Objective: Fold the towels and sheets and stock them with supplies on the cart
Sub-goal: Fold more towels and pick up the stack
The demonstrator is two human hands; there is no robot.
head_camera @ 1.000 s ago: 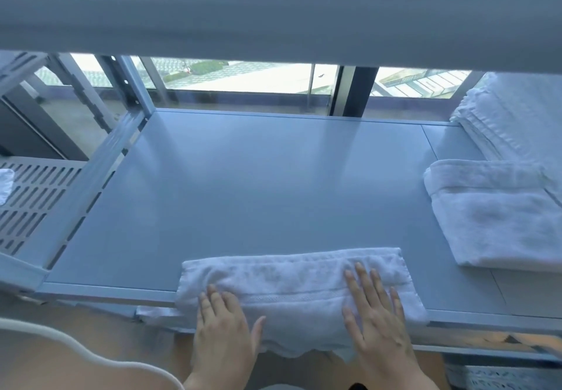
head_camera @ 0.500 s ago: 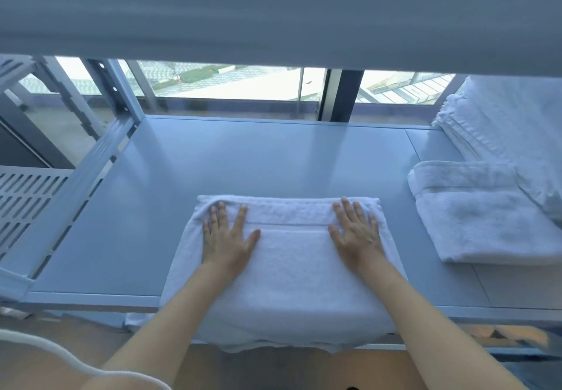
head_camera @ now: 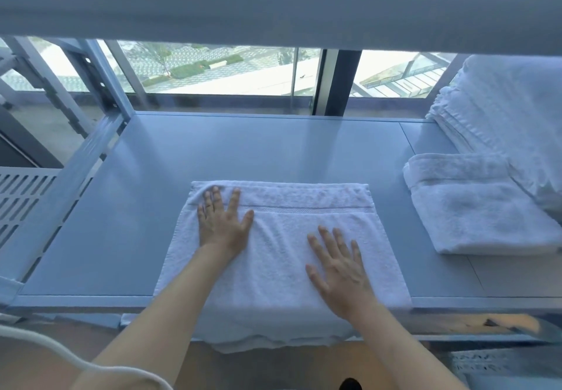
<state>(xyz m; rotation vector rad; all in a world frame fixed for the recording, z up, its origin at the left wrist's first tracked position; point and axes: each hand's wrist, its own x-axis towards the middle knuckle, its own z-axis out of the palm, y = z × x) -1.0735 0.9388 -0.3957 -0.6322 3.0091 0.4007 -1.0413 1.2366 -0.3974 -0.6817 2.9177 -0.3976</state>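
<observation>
A folded white towel (head_camera: 286, 246) lies on the grey cart shelf (head_camera: 273, 149), its near edge hanging over the shelf's front. My left hand (head_camera: 223, 222) rests flat on the towel's far left part, fingers straight and spread. My right hand (head_camera: 337, 265) lies flat on the towel's near right part, fingers straight. A second folded white towel (head_camera: 480, 207) sits on the shelf at the right. Behind it stands a taller stack of folded white linen (head_camera: 511, 122).
The upper shelf of the cart (head_camera: 273, 3) overhangs the whole top of the view. A slotted side panel (head_camera: 24, 195) and the cart's frame post (head_camera: 103, 79) stand at the left. A window (head_camera: 213, 67) is behind the cart. A white cable (head_camera: 76, 362) crosses the lower left.
Both hands pushed the towel further onto the shelf. Since then my right hand has slid back toward me over the towel, and my left hand has shifted left.
</observation>
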